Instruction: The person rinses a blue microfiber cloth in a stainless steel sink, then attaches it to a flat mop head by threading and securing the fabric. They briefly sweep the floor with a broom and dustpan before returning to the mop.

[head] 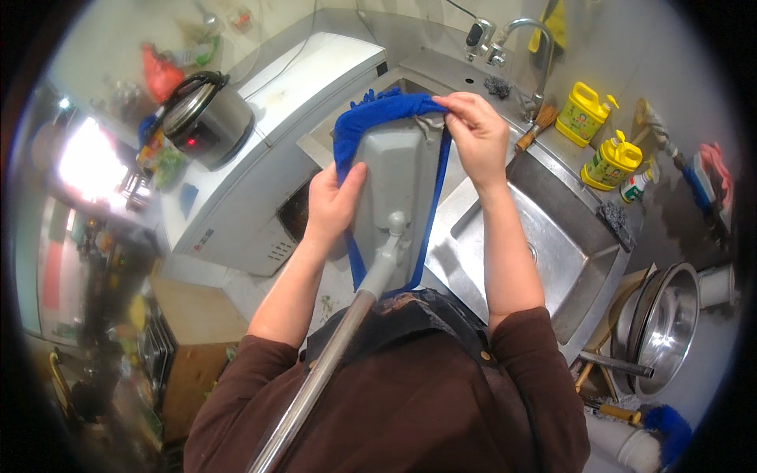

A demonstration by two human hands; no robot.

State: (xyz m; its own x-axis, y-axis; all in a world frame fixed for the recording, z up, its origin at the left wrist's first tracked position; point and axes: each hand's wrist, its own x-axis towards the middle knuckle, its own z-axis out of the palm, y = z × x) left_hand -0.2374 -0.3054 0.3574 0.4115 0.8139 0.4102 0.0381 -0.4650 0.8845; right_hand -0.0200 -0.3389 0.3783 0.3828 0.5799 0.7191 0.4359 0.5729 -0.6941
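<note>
A flat mop's grey plastic head [390,171] is held up before my torso, its back facing me. A blue microfibre mop pad [378,112] wraps around its far end and shows along both sides. My left hand [334,198] grips the left edge of the head and pad, thumb on top. With thumb and fingertips my right hand [476,130] pinches the pad's far right corner, where a bit of pale string or fringe shows. The metal mop pole [322,378] runs from the swivel joint down across my brown top.
A stainless steel sink [520,248] lies to the right, with a curved faucet [550,65], brush [537,127] and yellow detergent bottles [582,115] behind. A pressure cooker [207,121] stands on the white cabinet at left. Metal basins [668,331] lean at lower right.
</note>
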